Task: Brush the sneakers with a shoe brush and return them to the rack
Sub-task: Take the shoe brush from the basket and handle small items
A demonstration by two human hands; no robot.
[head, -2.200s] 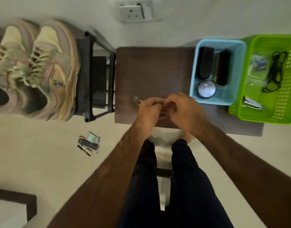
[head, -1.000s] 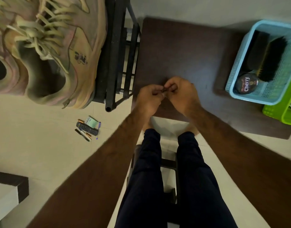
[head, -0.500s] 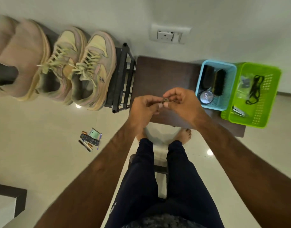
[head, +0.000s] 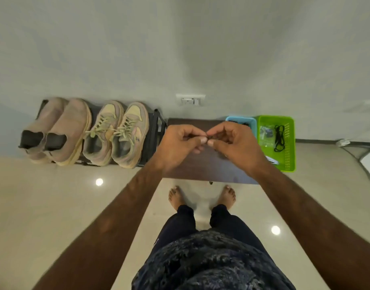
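Observation:
A pair of beige and pink lace-up sneakers (head: 117, 135) stands on the black shoe rack (head: 157, 130) against the wall, left of centre. My left hand (head: 177, 147) and my right hand (head: 236, 145) are raised above the dark table (head: 200, 167), fingertips meeting. Together they pinch a small object that is too tiny to identify. Only the back rim of the blue basket (head: 240, 120) shows, since my right hand covers the rest. No brush is visible.
A second pair of plain tan slip-on shoes (head: 60, 130) sits at the rack's left end. A green basket (head: 289, 143) with black laces stands on the table's right side. A wall socket (head: 190, 100) is above the table. My bare feet (head: 200, 197) stand on the tiled floor.
The view has pulled back and higher, so rack, table and feet all show. My hands stay joined, pinching the small object, and are now raised over the table.

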